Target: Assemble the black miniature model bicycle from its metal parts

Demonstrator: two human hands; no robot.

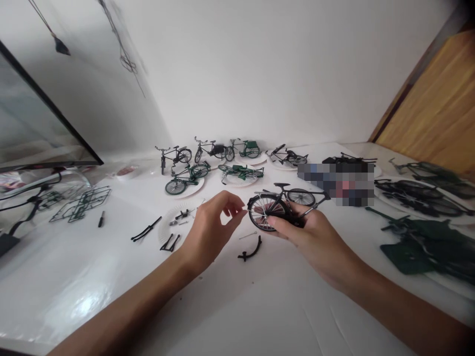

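My right hand (302, 230) grips a small black model bicycle (284, 202) from below, holding it a little above the white table (230, 306). The bicycle's rear wheel, with red spokes showing, points left. My left hand (213, 222) is pinched at that wheel's rim, thumb and forefinger closed on a tiny part too small to name. Below the hands a black curved mudguard (251, 251) and a thin pin (248, 235) lie on the table.
Several finished model bicycles stand on paper plates (243, 180) at the back. A paper plate (174, 220) with small parts, black forks (146, 230), a screwdriver (101, 218) and green racks (81, 203) lie left. Dark green parts (419, 247) are piled right. A monitor (40, 133) stands far left.
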